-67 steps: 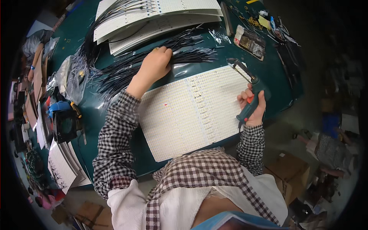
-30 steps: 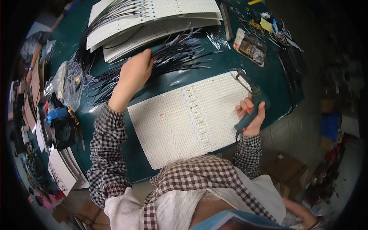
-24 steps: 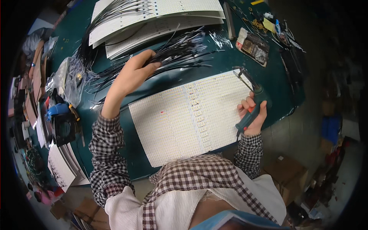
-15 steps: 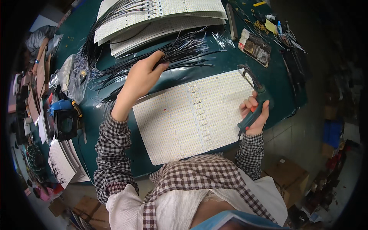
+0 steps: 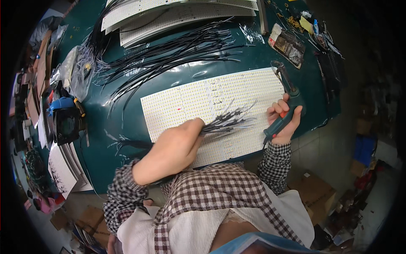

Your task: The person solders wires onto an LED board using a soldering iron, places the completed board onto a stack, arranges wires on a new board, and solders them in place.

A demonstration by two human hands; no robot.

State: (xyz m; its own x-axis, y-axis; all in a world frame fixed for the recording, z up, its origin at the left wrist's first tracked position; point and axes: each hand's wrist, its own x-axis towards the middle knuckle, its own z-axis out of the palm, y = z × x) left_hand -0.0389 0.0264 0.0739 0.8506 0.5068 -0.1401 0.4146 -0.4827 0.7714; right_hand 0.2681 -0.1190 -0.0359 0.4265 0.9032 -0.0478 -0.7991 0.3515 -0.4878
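A white board (image 5: 249, 91) covered with rows of small LEDs lies flat before me on the green table. My left hand (image 5: 177, 146) is closed round a bunch of thin black wires (image 5: 228, 122) held over the middle of this board. Their pale tips fan out to the right, and the other ends trail out on the left of the wrist. At the board's right side, my right hand (image 5: 287, 120) grips a dark green soldering gun (image 5: 294, 99) with a red button, its nose pointing away from me. More black wires (image 5: 177, 51) lie loose beyond the board.
A stack of similar boards (image 5: 186, 26) stands at the far side, near a metal bar (image 5: 263, 19). A dirty, worn block (image 5: 287, 45) lies at the far right. On the left are clear plastic bags (image 5: 76, 72), a black fan (image 5: 67, 122) and white sheets (image 5: 69, 169).
My left hand has drawn a bunch of wires from the pile toward me and over the board. My right hand still holds the soldering gun in about the same place.
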